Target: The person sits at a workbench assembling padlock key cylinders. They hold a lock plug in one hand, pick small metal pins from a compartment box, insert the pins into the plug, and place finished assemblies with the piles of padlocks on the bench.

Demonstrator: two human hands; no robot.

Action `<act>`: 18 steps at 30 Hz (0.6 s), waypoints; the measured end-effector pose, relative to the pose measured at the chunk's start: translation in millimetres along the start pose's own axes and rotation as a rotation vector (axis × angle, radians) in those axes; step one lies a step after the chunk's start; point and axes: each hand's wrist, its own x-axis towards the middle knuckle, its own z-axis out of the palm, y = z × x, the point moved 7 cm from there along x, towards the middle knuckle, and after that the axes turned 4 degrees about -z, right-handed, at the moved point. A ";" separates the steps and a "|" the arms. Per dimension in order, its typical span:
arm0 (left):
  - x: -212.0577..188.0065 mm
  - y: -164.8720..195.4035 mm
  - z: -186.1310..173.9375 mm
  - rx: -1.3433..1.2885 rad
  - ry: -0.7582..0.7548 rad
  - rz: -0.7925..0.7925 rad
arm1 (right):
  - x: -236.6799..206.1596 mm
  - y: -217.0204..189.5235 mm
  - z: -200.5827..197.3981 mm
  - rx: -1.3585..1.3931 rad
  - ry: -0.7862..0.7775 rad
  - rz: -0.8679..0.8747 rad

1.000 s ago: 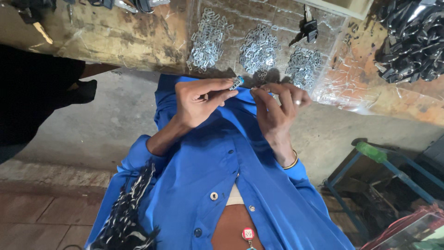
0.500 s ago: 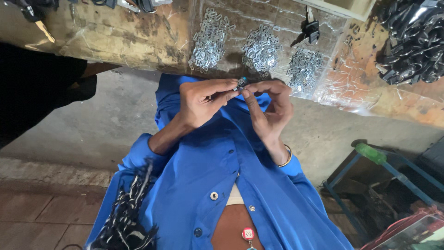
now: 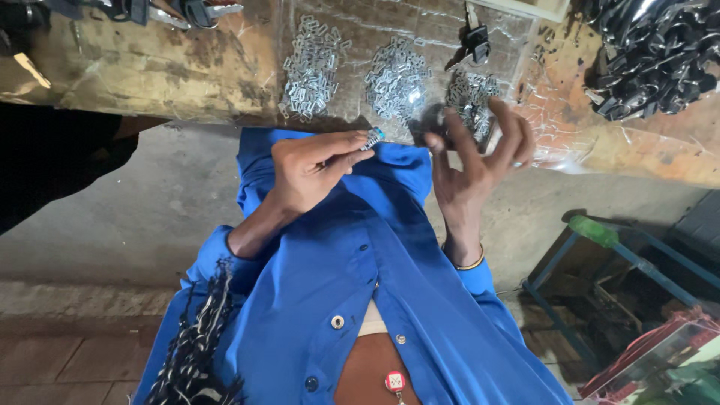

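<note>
My left hand (image 3: 315, 169) pinches a small silver metal piece with a blue tip (image 3: 373, 137) between thumb and fingers, close to my chest. My right hand (image 3: 480, 157) is lifted beside it with fingers spread and nothing clearly in it, just below the rightmost pile of small metal clips (image 3: 469, 94). Two more piles of the same clips (image 3: 311, 67) (image 3: 397, 75) lie on the worn workbench (image 3: 150, 67), under a clear plastic sheet. I wear a blue shirt, and a thin bangle is on my right wrist.
A black key-like object (image 3: 474, 37) lies behind the clip piles. A heap of black parts (image 3: 652, 52) fills the bench's far right. Another person in dark clothing (image 3: 52, 165) stands at the left. A blue metal frame with a green cap (image 3: 600, 232) is on the floor to the right.
My hands were together on the small piece; now my right hand has let go, opened, and moved right toward the clip pile. My left hand keeps the piece.
</note>
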 end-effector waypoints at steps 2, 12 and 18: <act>0.1 -1.6 -0.3 -0.058 -0.010 -0.016 | -8.4 1.2 1.9 0.054 -0.040 -0.043; 2.7 -8.4 -1.8 -0.119 -0.014 -0.090 | -5.4 18.6 2.3 0.159 -0.160 -0.082; 1.2 -11.6 -5.7 -0.104 -0.007 -0.119 | 4.5 7.3 3.1 0.123 -0.247 -0.146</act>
